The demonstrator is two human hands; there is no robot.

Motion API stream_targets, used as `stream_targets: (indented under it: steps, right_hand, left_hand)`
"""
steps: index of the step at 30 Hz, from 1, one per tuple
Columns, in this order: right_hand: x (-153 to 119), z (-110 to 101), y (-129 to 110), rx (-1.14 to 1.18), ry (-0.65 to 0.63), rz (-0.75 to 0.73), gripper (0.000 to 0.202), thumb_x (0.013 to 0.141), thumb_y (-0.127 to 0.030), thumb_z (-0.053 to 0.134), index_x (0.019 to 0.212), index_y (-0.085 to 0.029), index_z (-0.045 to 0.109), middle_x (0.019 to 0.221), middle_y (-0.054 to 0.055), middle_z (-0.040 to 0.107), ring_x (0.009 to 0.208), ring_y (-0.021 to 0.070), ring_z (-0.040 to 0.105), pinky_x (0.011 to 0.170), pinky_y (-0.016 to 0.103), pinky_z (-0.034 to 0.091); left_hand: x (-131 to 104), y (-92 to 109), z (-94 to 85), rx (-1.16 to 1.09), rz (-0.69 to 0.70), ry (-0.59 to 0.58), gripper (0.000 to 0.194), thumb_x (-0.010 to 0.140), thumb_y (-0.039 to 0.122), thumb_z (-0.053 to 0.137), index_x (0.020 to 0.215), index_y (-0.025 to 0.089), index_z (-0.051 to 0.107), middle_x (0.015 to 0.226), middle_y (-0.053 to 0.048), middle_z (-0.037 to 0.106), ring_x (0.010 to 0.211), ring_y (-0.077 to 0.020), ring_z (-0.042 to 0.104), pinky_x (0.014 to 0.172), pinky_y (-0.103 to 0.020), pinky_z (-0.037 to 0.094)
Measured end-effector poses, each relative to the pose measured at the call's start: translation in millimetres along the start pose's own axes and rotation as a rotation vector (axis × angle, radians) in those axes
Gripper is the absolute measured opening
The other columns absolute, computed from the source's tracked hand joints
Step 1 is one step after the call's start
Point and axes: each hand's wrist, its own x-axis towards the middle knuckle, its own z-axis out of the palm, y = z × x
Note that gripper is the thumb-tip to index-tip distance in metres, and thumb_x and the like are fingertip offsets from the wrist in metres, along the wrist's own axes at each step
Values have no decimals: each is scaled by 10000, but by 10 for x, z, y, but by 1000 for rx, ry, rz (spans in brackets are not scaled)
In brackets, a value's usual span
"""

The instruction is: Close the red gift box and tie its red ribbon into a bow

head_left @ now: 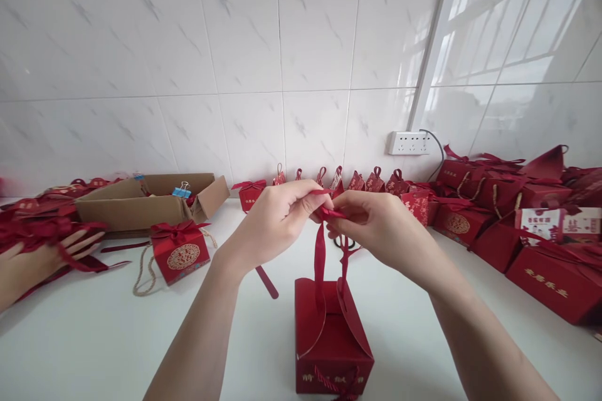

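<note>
A red gift box (335, 341) with gold lettering and curved top flaps stands on the white table before me. From its top rises a red ribbon (320, 257), its two strands pulled upward. My left hand (286, 219) pinches the ribbon above the box, fingertips pressed together. Close against it, my right hand (369, 216) pinches the same ribbon, where strands cross between the fingers. Whether a knot is formed there I cannot tell. A red cord hangs on the front of the box. Behind my right hand, black scissor handles (343, 242) show partly.
Another person's hand (70, 250) rests on red ribbons at the left. Near it are a cardboard box (141, 210) and a small red box with rope handle (181, 257). Several red boxes (555, 276) are piled at right. A power strip (409, 143) is on the tiled wall.
</note>
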Motion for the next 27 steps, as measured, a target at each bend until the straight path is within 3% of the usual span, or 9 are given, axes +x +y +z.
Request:
stream_targets:
  steps: [5,7,10,13,16,20,23,25,27]
  right_hand:
    - [62,-45,56,335,-97,-20,230,759,-360,662,923,-205,711,862,37,709,755,178,667,638,279,557]
    - [71,-18,98,454,-13,-13,249,775,-395,644,896,-187,709,893,50,707,795,185,678,722,314,567]
    - [30,8,172,522,202,35,328,730,-407,693,962,-178,660,816,43,696,719,185,688,697,334,578]
    - [-107,-56,276,482,353,88,439,673,-436,736,1007,-181,612,734,15,660,614,166,669,630,322,576]
    - [-341,-184,456,398,382,172,442,650,-467,742,966,-188,612,693,-5,624,581,148,637,608,312,566]
    - [-742,-370,821,246,292,361,416,660,-495,706,920,-181,627,724,32,636,662,171,610,613,320,539]
    - [-980,-484,1083,14,100,518,395,667,-499,665,891,-174,650,681,63,641,635,206,594,588,356,494]
    - [-1039,-493,1165,-155,-52,569,367,635,-490,683,839,-185,675,752,97,666,710,255,608,659,400,478]
    - [-1003,-411,1136,-237,-95,514,365,644,-501,681,854,-204,689,935,120,669,876,300,599,782,430,448]
  left_hand:
    - [13,-31,-14,-84,3,19,343,902,418,433,789,179,652,801,-18,668,788,-149,617,719,-260,485]
    - [6,-80,16,-172,-6,17,350,897,425,441,807,170,662,833,-37,675,810,-159,624,756,-277,500]
    - [-93,-200,76,-289,-68,104,328,877,433,472,867,170,666,897,-54,670,840,-171,622,768,-295,515]
    - [-346,-356,87,-322,-199,200,278,837,431,532,855,178,646,851,-41,663,776,-167,614,712,-294,516]
    - [-717,-520,5,-185,-379,164,308,833,437,510,719,170,612,733,-28,641,667,-152,572,673,-289,476]
    - [-1238,-767,-186,36,-570,76,375,835,433,434,593,175,559,638,-21,585,631,-154,506,627,-271,414]
    - [-1519,-930,-287,151,-722,-128,341,815,425,432,622,181,571,654,-24,586,632,-175,516,601,-275,393]
    - [-1583,-958,-282,236,-730,-205,249,760,404,511,783,182,623,832,-53,635,766,-219,567,668,-289,413]
    - [-1525,-893,-201,276,-643,-182,346,727,376,555,1017,194,608,1127,-84,590,1014,-262,540,812,-303,408]
